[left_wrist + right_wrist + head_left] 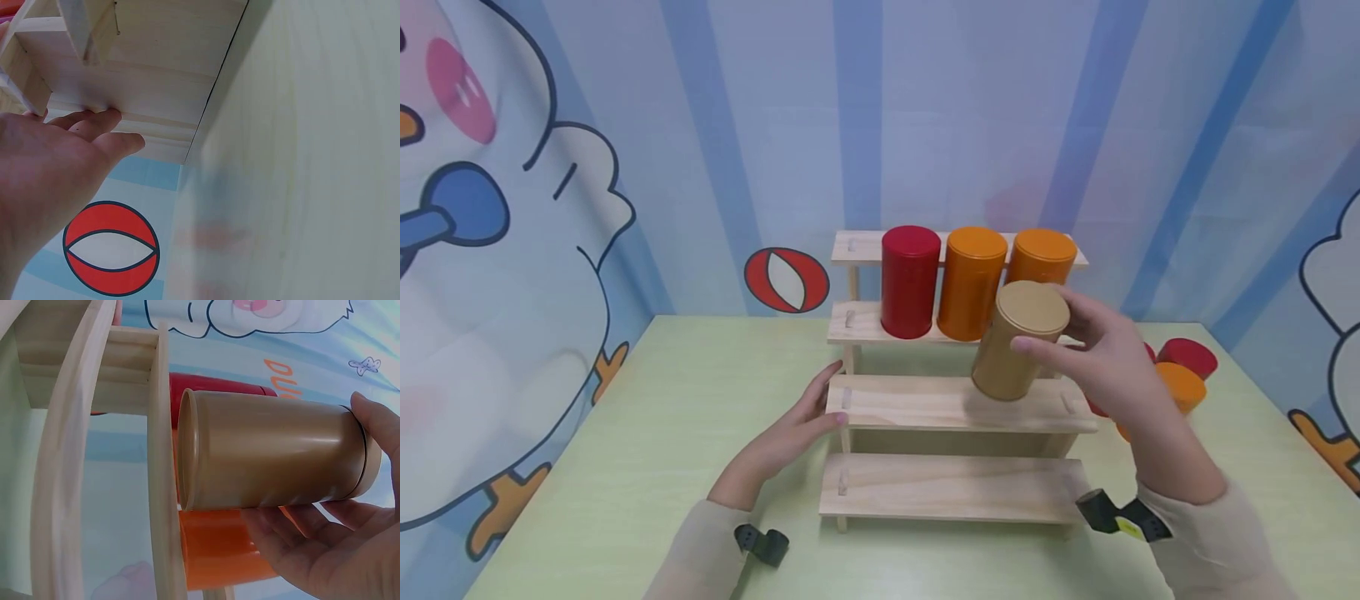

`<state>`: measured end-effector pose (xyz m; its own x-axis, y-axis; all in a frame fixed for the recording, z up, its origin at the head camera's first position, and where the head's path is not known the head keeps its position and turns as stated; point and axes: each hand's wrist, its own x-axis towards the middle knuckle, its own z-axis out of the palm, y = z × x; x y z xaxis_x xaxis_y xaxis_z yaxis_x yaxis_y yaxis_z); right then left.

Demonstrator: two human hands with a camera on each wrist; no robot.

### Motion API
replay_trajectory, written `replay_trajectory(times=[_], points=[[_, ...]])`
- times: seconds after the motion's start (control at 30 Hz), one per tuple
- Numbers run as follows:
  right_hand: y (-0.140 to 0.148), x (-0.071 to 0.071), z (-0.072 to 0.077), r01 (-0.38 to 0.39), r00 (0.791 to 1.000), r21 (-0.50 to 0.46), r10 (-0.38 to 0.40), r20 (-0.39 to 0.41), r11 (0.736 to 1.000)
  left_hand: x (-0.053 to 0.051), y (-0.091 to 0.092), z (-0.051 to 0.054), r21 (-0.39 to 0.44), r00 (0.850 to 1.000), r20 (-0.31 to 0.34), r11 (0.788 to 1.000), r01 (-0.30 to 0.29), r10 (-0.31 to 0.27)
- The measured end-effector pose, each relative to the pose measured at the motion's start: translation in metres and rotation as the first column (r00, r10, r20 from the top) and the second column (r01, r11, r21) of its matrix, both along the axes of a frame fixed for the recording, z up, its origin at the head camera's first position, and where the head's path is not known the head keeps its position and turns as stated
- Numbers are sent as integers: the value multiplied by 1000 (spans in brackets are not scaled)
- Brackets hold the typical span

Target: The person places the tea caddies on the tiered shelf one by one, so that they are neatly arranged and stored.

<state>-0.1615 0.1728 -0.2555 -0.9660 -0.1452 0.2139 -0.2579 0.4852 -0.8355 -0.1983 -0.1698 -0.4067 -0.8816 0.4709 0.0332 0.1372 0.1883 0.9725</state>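
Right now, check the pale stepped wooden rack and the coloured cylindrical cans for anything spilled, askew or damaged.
Nothing stands out. The red cylindrical can and two orange cylindrical cans look upright in a row on the rack; the right hand holds the gold cylindrical can. No spill or damage shows.

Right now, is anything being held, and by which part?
The right hand holds the gold canister by its sides, toward the lidded end; the left hand touches the wooden stand at its left end.

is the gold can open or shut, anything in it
Shut: the gold can has a flat lid over its top in the head view. Cannot tell whether it holds anything.
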Motion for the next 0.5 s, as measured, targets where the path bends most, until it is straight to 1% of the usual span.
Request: replay_trajectory(times=[0.2,0.5], points=[[-12,-5,-4,-21,1000,-16,21,9,1000,0,0,0,-7,1000,2,1000,-5,5],[-31,-9,-12,-26,999,-8,26,39,1000,0,0,0,-17,1000,9,1000,-9,9]])
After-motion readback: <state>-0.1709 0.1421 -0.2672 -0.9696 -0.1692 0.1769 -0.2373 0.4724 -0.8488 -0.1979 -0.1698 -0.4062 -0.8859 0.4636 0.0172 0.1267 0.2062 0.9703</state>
